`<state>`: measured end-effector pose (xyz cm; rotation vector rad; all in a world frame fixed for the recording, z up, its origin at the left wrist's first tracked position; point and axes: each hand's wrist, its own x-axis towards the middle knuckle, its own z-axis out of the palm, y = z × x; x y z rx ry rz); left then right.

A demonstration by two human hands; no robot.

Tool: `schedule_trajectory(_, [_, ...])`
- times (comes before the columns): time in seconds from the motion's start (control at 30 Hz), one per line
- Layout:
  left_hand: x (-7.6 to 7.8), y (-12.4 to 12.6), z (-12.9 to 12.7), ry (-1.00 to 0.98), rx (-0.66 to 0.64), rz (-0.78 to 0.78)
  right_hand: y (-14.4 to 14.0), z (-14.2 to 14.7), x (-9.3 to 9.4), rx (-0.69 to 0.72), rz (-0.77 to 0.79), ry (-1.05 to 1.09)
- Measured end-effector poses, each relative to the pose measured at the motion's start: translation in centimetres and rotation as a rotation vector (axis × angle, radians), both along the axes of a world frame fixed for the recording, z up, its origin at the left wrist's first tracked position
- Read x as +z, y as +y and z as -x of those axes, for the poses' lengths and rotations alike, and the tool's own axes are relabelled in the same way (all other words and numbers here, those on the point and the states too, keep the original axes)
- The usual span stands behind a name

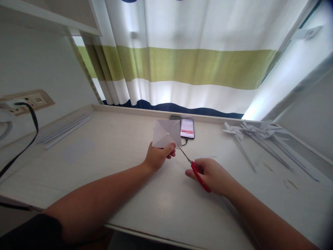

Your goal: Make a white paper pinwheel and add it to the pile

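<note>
My left hand (160,154) pinches a square sheet of white paper (163,134) by its lower edge, thumb in front. Diagonal lines run in from the corners of the sheet toward its middle. In my right hand (210,173) is a pair of scissors (199,175) with red handles. The blades point up and left, with their tips at the lower right corner of the paper. Whether the blades are parted or closed is too small to tell.
A phone (187,128) with a lit screen and a cable lies behind the paper. Several paper pinwheels (260,132) on rolled sticks rest at the right. Rolled paper sticks (67,132) lie at the left. A black cord (35,118) hangs from the wall socket (33,100).
</note>
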<state>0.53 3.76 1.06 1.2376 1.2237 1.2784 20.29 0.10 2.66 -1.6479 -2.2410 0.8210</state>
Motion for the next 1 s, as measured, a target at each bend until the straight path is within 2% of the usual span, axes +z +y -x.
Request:
schedule_trajectory(0.23, [0.37, -0.21, -0.03, -0.019, -0.005, -0.010, -0.26, 0.00, 0.14, 0.000, 0.031, 0.031])
schedule_trajectory(1.0, [0.23, -0.25, -0.17, -0.023, -0.003, -0.015, -0.32, -0.12, 0.23, -0.018, 0.030, 0.023])
